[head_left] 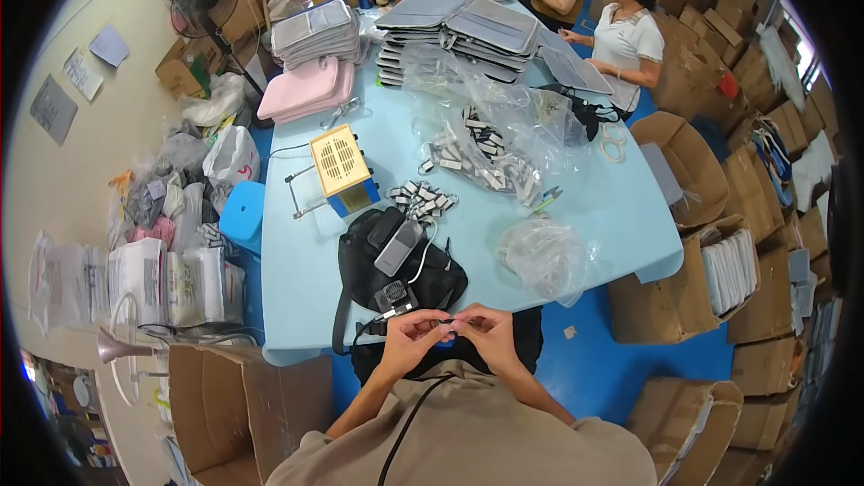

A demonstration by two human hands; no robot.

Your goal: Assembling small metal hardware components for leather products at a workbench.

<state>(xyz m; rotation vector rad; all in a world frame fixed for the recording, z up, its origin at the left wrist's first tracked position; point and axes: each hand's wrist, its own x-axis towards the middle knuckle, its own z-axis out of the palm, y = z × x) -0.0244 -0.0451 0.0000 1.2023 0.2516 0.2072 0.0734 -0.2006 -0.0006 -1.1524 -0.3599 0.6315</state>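
Observation:
At the near edge of the light blue table (504,261), my left hand (416,338) and my right hand (486,333) meet fingertip to fingertip. Both are closed in a pinch on a small dark piece (447,321), too small and too covered by fingers to name. Just beyond them lies a black bag (364,261) with a grey power bank (399,247), a white cable and a small device with a fan grille (393,295) on it. Behind the bag sits a loose pile of small white-and-black pieces (423,201).
A beige-and-blue metal box (340,166) stands at the left of the table. Clear plastic bags (544,256) lie right, one holding more small pieces (486,162). Stacked grey cases (459,27) and pink sleeves (310,90) sit farther back. Two people (630,40) work far right. Cartons (675,306) surround the table.

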